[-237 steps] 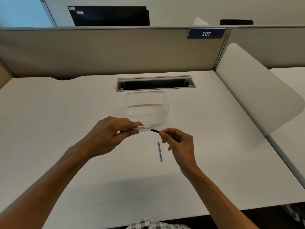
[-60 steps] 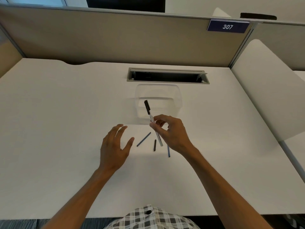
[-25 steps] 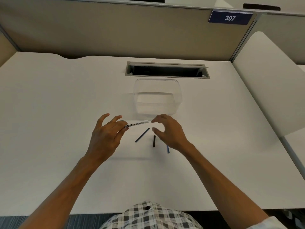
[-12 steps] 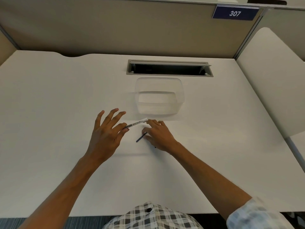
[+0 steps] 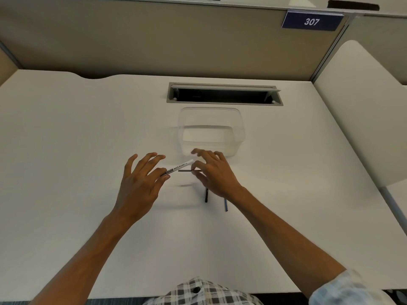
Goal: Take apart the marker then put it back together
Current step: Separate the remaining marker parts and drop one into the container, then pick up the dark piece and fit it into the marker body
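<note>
Left hand point(image 5: 141, 183) pinches the whiteboard marker barrel point(image 5: 178, 167) between thumb and forefinger, remaining fingers spread. Right hand point(image 5: 214, 172) pinches a thin dark ink rod point(image 5: 186, 171) level beside the barrel's open end. Two more dark marker parts point(image 5: 206, 195) lie on the white counter point(image 5: 66, 150), near a clear plastic container point(image 5: 211, 130).

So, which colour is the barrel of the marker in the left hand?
White, with a black printed label; the head view shows the marker barrel best.
</note>
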